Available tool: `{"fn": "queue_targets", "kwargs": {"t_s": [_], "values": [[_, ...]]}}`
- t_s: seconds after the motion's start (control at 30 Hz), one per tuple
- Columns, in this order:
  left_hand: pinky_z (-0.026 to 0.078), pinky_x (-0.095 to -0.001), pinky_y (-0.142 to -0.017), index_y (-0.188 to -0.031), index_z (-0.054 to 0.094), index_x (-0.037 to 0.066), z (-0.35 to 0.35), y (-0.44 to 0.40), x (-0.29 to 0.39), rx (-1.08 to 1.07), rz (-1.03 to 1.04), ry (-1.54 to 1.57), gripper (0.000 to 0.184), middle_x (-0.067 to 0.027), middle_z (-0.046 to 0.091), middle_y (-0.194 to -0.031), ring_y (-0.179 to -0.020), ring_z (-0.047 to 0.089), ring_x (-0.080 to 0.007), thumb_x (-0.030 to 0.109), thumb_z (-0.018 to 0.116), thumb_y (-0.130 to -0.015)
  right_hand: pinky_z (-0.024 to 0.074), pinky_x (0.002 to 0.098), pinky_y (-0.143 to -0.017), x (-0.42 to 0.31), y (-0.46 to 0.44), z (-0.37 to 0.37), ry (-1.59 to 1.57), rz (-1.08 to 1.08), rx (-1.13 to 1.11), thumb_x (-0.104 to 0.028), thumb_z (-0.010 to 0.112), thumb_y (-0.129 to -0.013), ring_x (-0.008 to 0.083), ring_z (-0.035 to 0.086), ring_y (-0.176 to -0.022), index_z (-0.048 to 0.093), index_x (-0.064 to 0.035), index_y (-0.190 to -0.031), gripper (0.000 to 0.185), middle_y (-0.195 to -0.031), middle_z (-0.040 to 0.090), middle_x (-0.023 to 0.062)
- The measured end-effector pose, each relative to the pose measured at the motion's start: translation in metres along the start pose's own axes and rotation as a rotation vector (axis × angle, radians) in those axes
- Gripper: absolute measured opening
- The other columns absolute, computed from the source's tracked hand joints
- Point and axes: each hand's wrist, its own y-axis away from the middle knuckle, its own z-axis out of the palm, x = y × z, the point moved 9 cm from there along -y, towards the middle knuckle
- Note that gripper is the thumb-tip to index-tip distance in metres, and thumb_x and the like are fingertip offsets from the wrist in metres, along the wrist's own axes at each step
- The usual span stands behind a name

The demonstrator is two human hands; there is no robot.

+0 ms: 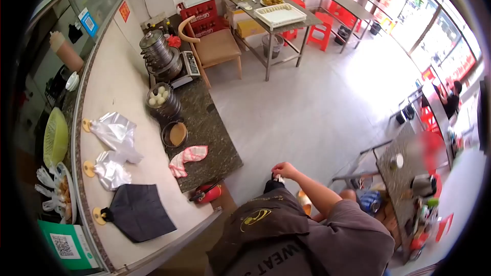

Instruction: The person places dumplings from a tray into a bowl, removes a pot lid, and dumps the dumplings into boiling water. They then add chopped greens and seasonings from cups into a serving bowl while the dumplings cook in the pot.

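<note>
My right hand reaches forward past the dark apron at my front, its fingers curled in. Just under it are a small whitish patch and a black shape, perhaps footwear; I cannot make out what the fingers hold, if anything. My left hand does not show. To the left, a stone-topped counter bears a red-checked cloth, a round pan with a brown disc and a steamer of white buns. Behind them stand stacked metal steamers.
Plastic bags and a black cloth or bag hang along the left ledge. A wooden chair stands past the counter. A table at the back holds a white tray. On the right is another table; a person sits beyond.
</note>
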Motion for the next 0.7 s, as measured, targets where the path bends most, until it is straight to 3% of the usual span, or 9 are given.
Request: {"fn": "queue_targets", "kwargs": {"t_s": [0.23,0.3,0.4,0.43,0.5,0.53,0.6,0.67,0.7], "values": [[0.041,-0.0377,-0.096,-0.125,0.047,-0.003,0.054,0.153,0.156,-0.057,0.08,0.085,0.041,-0.0179,0.052,-0.124,-0.108,0.054,-0.0271,0.024,0.041,-0.094,0.0441,0.03,-0.091,-0.097,-0.065,-0.119,-0.176,-0.053,-0.203,-0.036,0.063,-0.085,0.0187,0.057,-0.106,0.056,-0.0083,-0.121,0.046,-0.112,0.062,0.0114],[0.04,-0.038,-0.096,-0.125,0.047,-0.003,0.076,0.196,0.192,-0.095,0.083,0.146,0.042,-0.0181,0.052,-0.124,-0.108,0.053,-0.0273,0.024,0.041,-0.094,0.0395,0.0324,-0.098,-0.145,-0.055,-0.145,-0.672,0.077,-0.399,-0.043,0.061,-0.085,0.0239,0.05,-0.116,0.049,-0.0102,-0.129,0.056,-0.124,0.054,0.0125],[0.039,-0.0384,-0.098,-0.125,0.046,-0.004,0.121,0.264,0.237,-0.178,0.07,0.254,0.042,-0.0185,0.051,-0.125,-0.11,0.052,-0.0277,0.024,0.04,-0.094,0.0399,0.0341,-0.097,-0.197,-0.066,-0.185,-0.97,-0.015,-0.651,-0.047,0.059,-0.085,0.0238,0.05,-0.115,0.05,-0.0086,-0.127,0.058,-0.122,0.056,0.0114],[0.039,-0.0385,-0.098,-0.125,0.046,-0.004,0.14,0.287,0.249,-0.215,0.061,0.293,0.042,-0.0186,0.051,-0.125,-0.11,0.052,-0.0278,0.024,0.04,-0.094,0.0399,0.0341,-0.097,-0.191,-0.083,-0.194,-0.968,-0.01,-0.645,-0.047,0.059,-0.085,0.0238,0.05,-0.115,0.05,-0.0086,-0.127,0.058,-0.122,0.056,0.0114],[0.038,-0.0388,-0.099,-0.125,0.046,-0.004,0.186,0.338,0.269,-0.301,0.023,0.385,0.042,-0.0189,0.051,-0.125,-0.111,0.052,-0.028,0.024,0.04,-0.094,0.0399,0.035,-0.097,-0.176,-0.123,-0.228,0.357,-0.373,-0.248,-0.043,0.059,-0.085,0.0228,0.051,-0.115,0.051,-0.0073,-0.126,0.055,-0.122,0.056,0.0114],[0.038,-0.0389,-0.099,-0.125,0.045,-0.004,0.213,0.364,0.275,-0.348,-0.005,0.437,0.043,-0.019,0.051,-0.125,-0.111,0.051,-0.0282,0.024,0.04,-0.094,0.0399,0.035,-0.097,-0.169,-0.134,-0.242,0.359,-0.371,-0.244,-0.043,0.059,-0.085,0.0228,0.051,-0.115,0.051,-0.0073,-0.126,0.055,-0.122,0.056,0.0114],[0.037,-0.0392,-0.1,-0.125,0.045,-0.005,0.279,0.424,0.271,-0.462,-0.124,0.575,0.043,-0.0193,0.05,-0.126,-0.112,0.051,-0.0284,0.024,0.039,-0.094,0.0405,0.0343,-0.096,-0.165,-0.154,-0.282,-0.041,-0.251,-0.331,-0.04,0.061,-0.085,0.021,0.052,-0.114,0.053,-0.0058,-0.124,0.052,-0.122,0.056,0.0122],[0.036,-0.0395,-0.101,-0.126,0.045,-0.005,0.367,0.498,0.253,-0.615,-0.319,0.702,0.043,-0.0195,0.05,-0.126,-0.113,0.05,-0.0286,0.024,0.039,-0.094,0.0424,0.0335,-0.093,-0.139,-0.191,-0.345,-0.113,-0.216,-0.121,-0.037,0.061,-0.085,0.021,0.055,-0.11,0.055,-0.0046,-0.121,0.048,-0.118,0.059,0.0129],[0.04,-0.0394,-0.097,-0.118,0.051,-0.006,0.41,0.539,0.247,-0.741,0.053,0.635,0.037,-0.0199,0.055,-0.116,-0.107,0.053,-0.0293,0.021,0.042,-0.094,0.0434,0.0337,-0.092,-0.117,-0.21,-0.383,-0.074,-0.148,0.009,-0.036,0.061,-0.085,0.0206,0.057,-0.107,0.057,-0.0042,-0.119,0.046,-0.114,0.061,0.0125]]}}
